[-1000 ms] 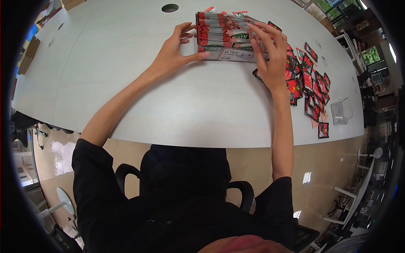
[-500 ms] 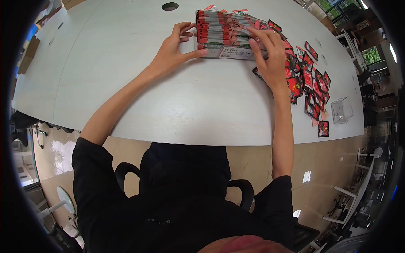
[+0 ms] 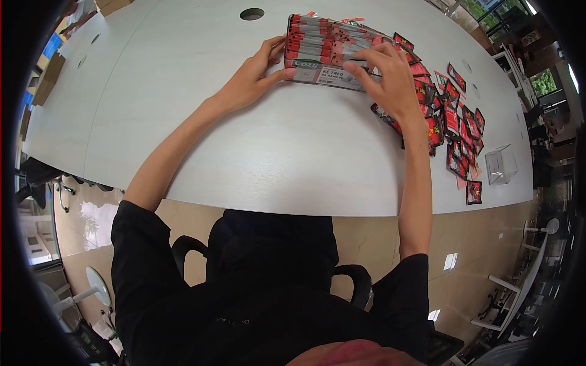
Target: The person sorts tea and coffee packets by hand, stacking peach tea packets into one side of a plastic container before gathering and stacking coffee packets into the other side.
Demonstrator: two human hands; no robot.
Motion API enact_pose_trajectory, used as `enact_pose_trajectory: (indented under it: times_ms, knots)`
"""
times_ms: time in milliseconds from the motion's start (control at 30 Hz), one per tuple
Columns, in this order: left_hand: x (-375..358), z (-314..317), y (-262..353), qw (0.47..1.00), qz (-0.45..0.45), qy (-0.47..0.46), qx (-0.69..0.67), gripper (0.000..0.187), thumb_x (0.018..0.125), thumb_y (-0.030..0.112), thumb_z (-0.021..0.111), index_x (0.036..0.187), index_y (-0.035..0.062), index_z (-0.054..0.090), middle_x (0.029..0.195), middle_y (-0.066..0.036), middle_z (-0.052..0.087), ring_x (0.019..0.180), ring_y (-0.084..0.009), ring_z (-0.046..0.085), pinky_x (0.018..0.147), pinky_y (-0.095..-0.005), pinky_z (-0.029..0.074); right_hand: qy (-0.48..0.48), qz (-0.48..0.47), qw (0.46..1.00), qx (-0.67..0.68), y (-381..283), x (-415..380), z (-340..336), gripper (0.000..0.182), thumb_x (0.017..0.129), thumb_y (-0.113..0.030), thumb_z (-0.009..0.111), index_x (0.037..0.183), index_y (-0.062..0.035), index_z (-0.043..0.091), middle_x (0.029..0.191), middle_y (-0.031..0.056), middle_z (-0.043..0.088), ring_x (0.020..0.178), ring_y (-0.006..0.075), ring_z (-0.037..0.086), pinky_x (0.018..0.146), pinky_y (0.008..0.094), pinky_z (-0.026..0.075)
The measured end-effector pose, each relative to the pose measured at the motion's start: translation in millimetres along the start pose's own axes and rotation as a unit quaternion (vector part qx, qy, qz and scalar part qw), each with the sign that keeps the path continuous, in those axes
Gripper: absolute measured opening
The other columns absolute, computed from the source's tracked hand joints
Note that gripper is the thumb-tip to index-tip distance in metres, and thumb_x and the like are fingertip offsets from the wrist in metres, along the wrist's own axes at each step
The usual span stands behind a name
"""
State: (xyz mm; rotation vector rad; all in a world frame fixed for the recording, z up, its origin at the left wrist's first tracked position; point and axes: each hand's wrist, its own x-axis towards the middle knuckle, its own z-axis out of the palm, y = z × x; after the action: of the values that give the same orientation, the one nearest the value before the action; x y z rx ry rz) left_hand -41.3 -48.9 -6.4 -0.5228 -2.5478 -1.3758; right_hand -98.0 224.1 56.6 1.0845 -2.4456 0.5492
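Note:
A clear box with a "Cozy" label on its front wall (image 3: 329, 76) stands near the far side of the table, filled with rows of red and silver sachets (image 3: 311, 39). My left hand (image 3: 253, 76) holds the box's left end, thumb on the front corner and fingers behind the side. Over the right part, my right hand (image 3: 390, 79) is curled with its thumb at the front top edge and its fingertips on the sachets. Its palm hides the box's right end. Loose red and black sachets (image 3: 452, 116) lie heaped beside my right hand.
A small clear plastic container (image 3: 500, 165) sits near the table's right edge. One sachet (image 3: 473, 192) lies apart by the front edge. A round hole (image 3: 251, 14) pierces the white table (image 3: 274, 158) at the back. Cardboard boxes (image 3: 49, 79) stand at the far left.
My right hand's thumb and fingers have shifted left and inward over the front edge and sachets. My left hand keeps its hold. The whole view has shifted slightly.

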Motion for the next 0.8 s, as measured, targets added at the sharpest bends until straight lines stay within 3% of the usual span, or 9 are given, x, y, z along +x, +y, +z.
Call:
enact_pose_trajectory:
  times_ms: [233,433,533,800]
  knots:
    - [-2,2,0,1.0,0.0,-0.003,0.002,0.061,0.102,0.027,0.055,0.15,0.0046,0.025,0.149,-0.025,0.042,0.139,-0.0355,0.042,0.114,-0.0463,0.037,0.036,0.002,0.998,-0.056,3,-12,7,0.058,0.077,-0.058,0.075,0.106,-0.0079,0.074,0.083,0.0057,0.064,0.1,0.0233,0.057,0.094,0.0408,0.04]
    - [-2,1,-1,1.0,-0.006,-0.002,0.0,0.06,0.102,0.026,0.055,0.149,0.0039,0.026,0.146,-0.025,0.045,0.138,-0.0355,0.043,0.113,-0.0459,0.037,0.049,-0.014,0.995,-0.086,-3,-12,4,0.053,0.08,-0.054,0.074,0.107,-0.0081,0.073,0.082,0.0055,0.067,0.102,0.0209,0.056,0.095,0.0397,0.038]
    - [-2,2,-1,1.0,-0.006,0.001,-0.002,0.059,0.102,0.026,0.055,0.149,0.0042,0.026,0.146,-0.025,0.046,0.138,-0.0354,0.043,0.113,-0.0458,0.037,0.112,-0.071,0.987,-0.085,-5,-10,5,0.051,0.082,-0.051,0.073,0.111,-0.0096,0.071,0.081,0.005,0.068,0.1,0.0204,0.056,0.094,0.0395,0.037]
    - [-2,1,1,1.0,-0.012,0.0,-0.003,0.06,0.102,0.028,0.055,0.149,0.0059,0.025,0.146,-0.025,0.045,0.139,-0.0359,0.042,0.114,-0.0472,0.036,0.06,-0.012,0.998,-0.029,-7,-12,5,0.037,0.088,-0.039,0.071,0.115,-0.0139,0.068,0.088,0.0012,0.072,0.101,0.0185,0.056,0.092,0.0383,0.037]
